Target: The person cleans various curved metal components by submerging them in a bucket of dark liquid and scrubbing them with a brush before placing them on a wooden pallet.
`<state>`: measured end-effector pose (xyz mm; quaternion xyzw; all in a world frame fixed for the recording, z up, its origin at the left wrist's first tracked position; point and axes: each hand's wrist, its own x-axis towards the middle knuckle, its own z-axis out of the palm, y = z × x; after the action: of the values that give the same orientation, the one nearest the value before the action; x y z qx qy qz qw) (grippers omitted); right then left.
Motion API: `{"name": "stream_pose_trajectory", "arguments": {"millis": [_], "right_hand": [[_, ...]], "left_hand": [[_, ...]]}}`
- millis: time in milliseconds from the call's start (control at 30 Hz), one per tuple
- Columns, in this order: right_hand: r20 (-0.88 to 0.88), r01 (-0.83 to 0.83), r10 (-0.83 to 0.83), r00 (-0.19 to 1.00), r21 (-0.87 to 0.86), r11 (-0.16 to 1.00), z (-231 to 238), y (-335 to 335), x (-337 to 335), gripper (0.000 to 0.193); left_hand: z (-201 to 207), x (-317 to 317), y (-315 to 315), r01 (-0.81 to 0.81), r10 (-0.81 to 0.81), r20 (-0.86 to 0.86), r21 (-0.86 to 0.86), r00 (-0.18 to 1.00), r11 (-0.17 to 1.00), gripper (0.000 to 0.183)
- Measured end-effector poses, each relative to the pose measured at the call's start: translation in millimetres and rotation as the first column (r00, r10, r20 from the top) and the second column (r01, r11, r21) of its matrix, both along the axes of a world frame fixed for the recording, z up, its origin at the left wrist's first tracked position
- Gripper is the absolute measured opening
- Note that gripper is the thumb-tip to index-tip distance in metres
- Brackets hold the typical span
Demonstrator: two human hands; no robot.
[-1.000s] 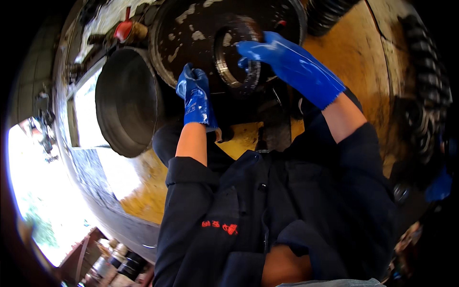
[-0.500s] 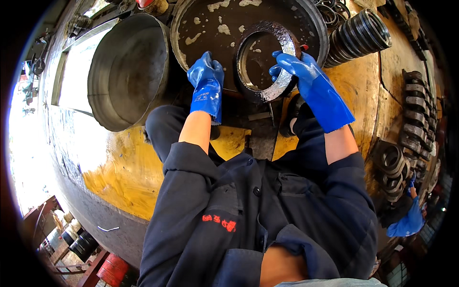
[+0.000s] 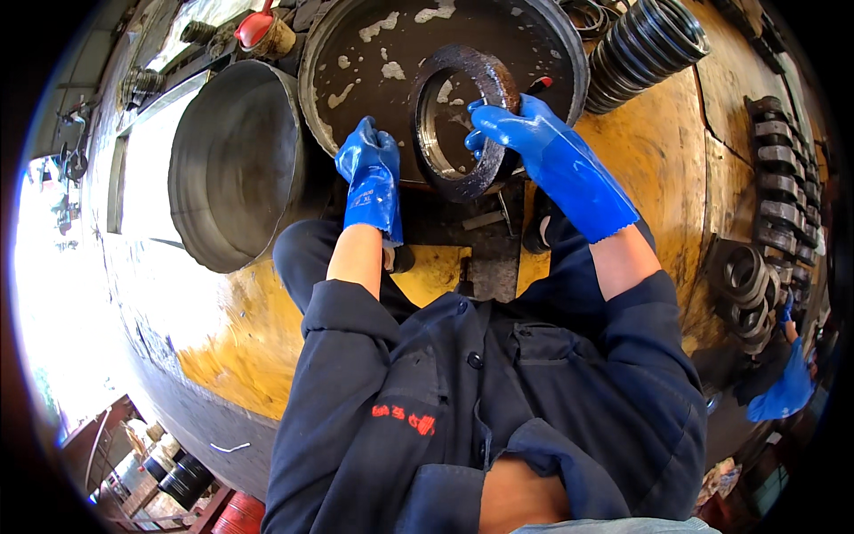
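A thick, wet metal ring stands tilted over the near side of a wide round basin of dark liquid with patches of foam. My right hand, in a blue rubber glove, grips the ring's right side, thumb and fingers wrapped round its wall. Left of the ring, at the basin's near rim, my left hand in a matching glove has its fingers curled closed. Whatever it may hold is hidden. Beyond my right hand, a red and black object shows at the basin's right side.
A deep, round metal tub is left of the basin. Behind it, a red scoop rests on a small container. Stacked rings lie right of the basin. Metal parts line the far right, near another person in blue.
The ring has turned, showing more of its outer wall, with my right hand still on it. The whole view has shifted slightly. My left hand stays closed beside the rim.
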<state>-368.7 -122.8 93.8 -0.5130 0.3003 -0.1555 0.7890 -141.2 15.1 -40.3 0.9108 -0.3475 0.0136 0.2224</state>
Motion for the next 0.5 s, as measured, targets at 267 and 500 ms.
{"name": "stream_pose_trajectory", "arguments": {"millis": [267, 500], "right_hand": [[-0.046, -0.075, 0.066, 0.997, -0.242, 0.967, -15.5, -9.0, -5.6, 0.043], [-0.42, -0.188, 0.027, 0.907, -0.345, 0.92, 38.5, -2.9, -17.4, 0.05]], "left_hand": [[-7.3, -2.2, -6.6, 0.06, -0.059, 0.034, -0.033, 0.998, 0.998, 0.037], [-10.8, -0.2, 0.0, 0.133, -0.131, 0.083, -0.014, 0.988, 0.991, 0.026]]}}
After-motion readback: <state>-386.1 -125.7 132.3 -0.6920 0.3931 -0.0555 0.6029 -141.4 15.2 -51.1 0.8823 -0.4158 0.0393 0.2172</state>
